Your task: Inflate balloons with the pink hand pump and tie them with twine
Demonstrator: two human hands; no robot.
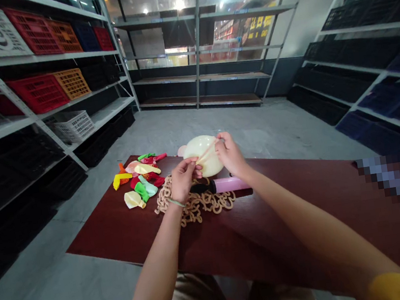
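Observation:
Between my two hands a thin pale pink strip [208, 152], which looks like a limp balloon, is drawn out at a slant. My left hand [184, 176] pinches its lower end, and the fingertips of my right hand [231, 154] close on the upper end. Directly behind it is an inflated cream balloon [199, 145]; whether my fingers touch that one I cannot tell. A pink hand pump [229, 184] with a black end lies below my hands, on a heap of tan curly chain-like pieces [193, 210]. My left wrist partly hides the heap.
Several limp balloons [144, 180] in yellow, green, red and cream lie at the table's left end. The dark red-brown table [294, 236] has a blurred-out object [390, 178] at its right. Shelves with crates [39, 93] line the left; more shelving [197, 76] stands at the back and right.

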